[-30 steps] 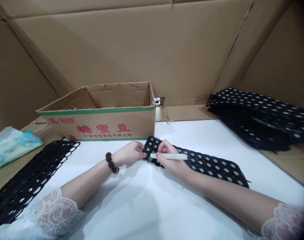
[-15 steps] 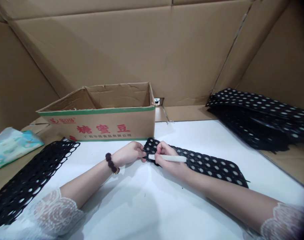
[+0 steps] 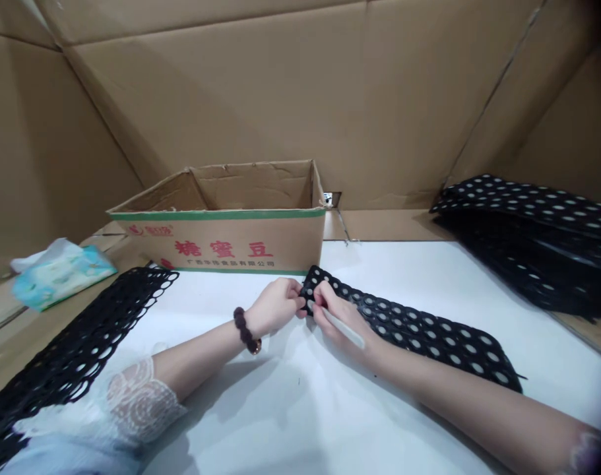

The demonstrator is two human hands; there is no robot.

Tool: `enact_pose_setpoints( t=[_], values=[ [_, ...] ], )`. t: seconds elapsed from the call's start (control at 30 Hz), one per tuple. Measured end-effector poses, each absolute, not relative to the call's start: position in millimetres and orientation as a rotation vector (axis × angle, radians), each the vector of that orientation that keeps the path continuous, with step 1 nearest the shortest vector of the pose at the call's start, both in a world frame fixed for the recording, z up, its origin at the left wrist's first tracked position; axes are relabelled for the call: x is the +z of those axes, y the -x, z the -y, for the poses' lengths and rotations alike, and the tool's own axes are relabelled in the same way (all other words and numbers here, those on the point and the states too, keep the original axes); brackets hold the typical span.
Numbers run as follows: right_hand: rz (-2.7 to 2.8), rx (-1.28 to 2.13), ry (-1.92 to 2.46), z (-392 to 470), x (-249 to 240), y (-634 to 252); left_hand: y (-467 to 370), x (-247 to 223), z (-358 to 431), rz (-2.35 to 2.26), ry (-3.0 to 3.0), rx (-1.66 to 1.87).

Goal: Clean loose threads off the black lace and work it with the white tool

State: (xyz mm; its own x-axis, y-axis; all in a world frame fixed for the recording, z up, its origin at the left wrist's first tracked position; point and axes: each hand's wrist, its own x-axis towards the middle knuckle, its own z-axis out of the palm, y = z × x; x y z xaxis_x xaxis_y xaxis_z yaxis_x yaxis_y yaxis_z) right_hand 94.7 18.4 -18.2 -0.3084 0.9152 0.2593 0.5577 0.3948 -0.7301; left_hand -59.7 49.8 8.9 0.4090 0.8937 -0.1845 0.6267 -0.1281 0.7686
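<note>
A black sheet with rows of round pale dots (image 3: 446, 336) lies slantwise on the white tabletop. My left hand (image 3: 280, 307), with a dark beaded band at its wrist, is closed on the sheet's left end, thumb and fingertips pinching the edge. Held in my right hand (image 3: 347, 326) is a slim white pen-like stick (image 3: 347, 330), its rear end slanting down towards my wrist. The stick's front end points at a dot near the pinched end; the fingers partly cover it, so contact is unclear.
Black perforated sheets (image 3: 82, 336) lie at the left, below a blue-green tissue pack (image 3: 63, 274). An open cardboard box (image 3: 225, 241) stands behind my hands. A pile of black dotted sheets (image 3: 532, 244) is at the back right. Cardboard walls (image 3: 290, 99) enclose the table.
The whole scene has shifted rightward in the picture as the camera turned left. The white stick has gone from nearly level to slanted, its rear end lower. My left hand keeps its pinch.
</note>
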Motion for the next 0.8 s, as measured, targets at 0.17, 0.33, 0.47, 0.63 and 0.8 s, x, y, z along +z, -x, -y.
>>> enact_pose_setpoints(
  t=[0.17, 0.33, 0.47, 0.63, 0.8],
  values=[
    [2.033, 0.623, 1.411, -21.6, -15.0, -86.2, 58.5, 5.6, -42.8, -1.419, -2.138, 0.462],
    [1.944, 0.599, 1.356, -20.3, -16.2, -88.0, 55.7, 11.6, -42.0, -1.472, -2.587, 0.414],
    [1.877, 0.718, 1.273, -13.9, -12.6, -92.6, 55.1, 12.9, -43.9, -1.392, -2.866, 0.323],
    [1.880, 0.822, 1.173, -12.8, -11.8, -101.4, 56.8, 12.0, -43.3, -1.340, -3.026, 0.275],
    [2.015, 0.719, 1.215, -15.5, -20.1, -103.3, 56.5, 10.0, -41.5, -1.358, -3.043, 0.251]
  ],
)
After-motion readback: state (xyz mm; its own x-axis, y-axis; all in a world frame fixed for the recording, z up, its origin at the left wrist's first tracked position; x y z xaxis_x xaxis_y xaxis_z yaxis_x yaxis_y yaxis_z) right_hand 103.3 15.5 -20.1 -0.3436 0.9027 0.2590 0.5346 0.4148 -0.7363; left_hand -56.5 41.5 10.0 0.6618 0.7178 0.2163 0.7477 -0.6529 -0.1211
